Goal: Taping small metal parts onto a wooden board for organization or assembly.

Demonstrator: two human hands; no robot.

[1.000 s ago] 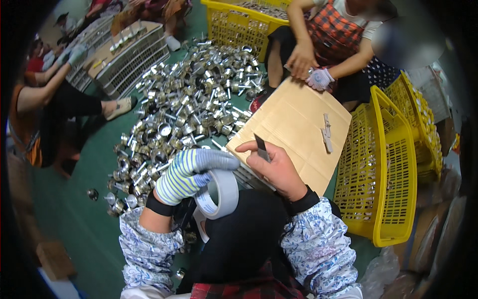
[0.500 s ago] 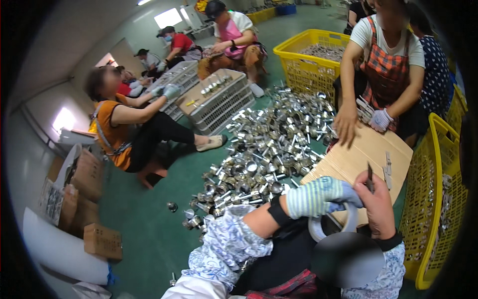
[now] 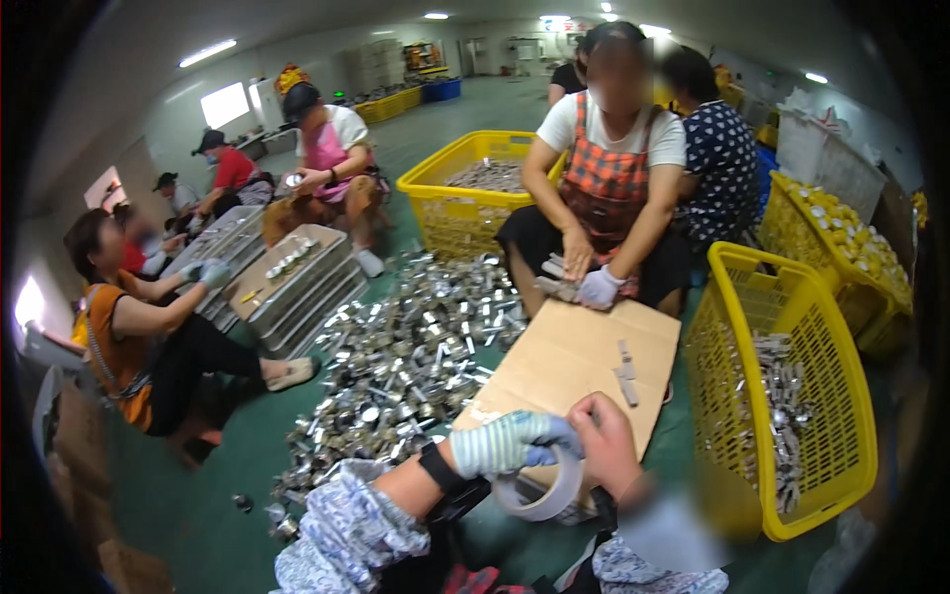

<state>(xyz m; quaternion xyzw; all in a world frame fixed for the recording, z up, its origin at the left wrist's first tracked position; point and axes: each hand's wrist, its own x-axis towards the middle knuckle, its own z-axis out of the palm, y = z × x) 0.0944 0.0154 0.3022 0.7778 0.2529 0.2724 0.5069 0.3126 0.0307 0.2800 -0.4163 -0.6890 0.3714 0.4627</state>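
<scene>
My left hand point(image 3: 510, 443), in a striped knit glove, is closed on a roll of clear tape point(image 3: 539, 511) hanging below its fingers. Right beside it is my bare right hand point(image 3: 606, 445), its thumb and fingers pinched together close to the left fingertips. Whatever sits in that pinch is hidden. Both hands are over the near end of a flat cardboard sheet point(image 3: 554, 366). Several thin metal pieces point(image 3: 625, 371) lie on the sheet. Across from me, a person in a checked apron holds more flat metal pieces point(image 3: 561, 285), one hand gloved.
A heap of shiny metal parts with stems point(image 3: 396, 366) covers the green floor to the left. On the right stands a yellow basket point(image 3: 727, 396) of metal pieces; another yellow basket point(image 3: 465, 218) is behind the heap. Co-workers sit by grey crates point(image 3: 307, 307) at left.
My view has swung up and right, so the scene sits farther left. The dark, narrow piece that stuck up from my right hand no longer shows. The co-worker's hands have drawn together on metal pieces.
</scene>
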